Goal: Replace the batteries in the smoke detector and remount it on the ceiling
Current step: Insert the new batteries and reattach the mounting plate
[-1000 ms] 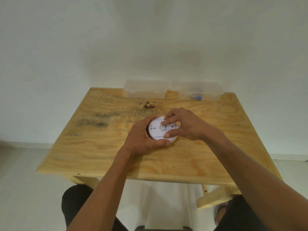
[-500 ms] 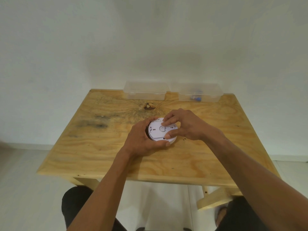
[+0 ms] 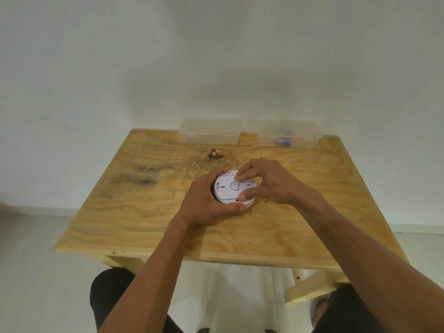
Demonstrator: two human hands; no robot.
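Observation:
A round white smoke detector (image 3: 228, 191) lies back side up near the middle of the wooden table (image 3: 149, 212). My left hand (image 3: 204, 203) wraps around its left and near edge. My right hand (image 3: 269, 182) grips it from the right, with the thumb on the near rim and the fingertips on the far part of the back plate. The detector's right side is hidden under my fingers. No loose batteries show on the tabletop.
Two clear plastic boxes stand at the table's far edge against the white wall: a left box (image 3: 211, 133) and a right box (image 3: 288, 136) holding small blue items (image 3: 284, 141). A dark knot (image 3: 215, 153) marks the wood behind the detector. My legs are below the near edge.
The back plate's markings have turned a little under my fingers. My right fingertips have shifted slightly along the far rim; both hands stay on the detector.

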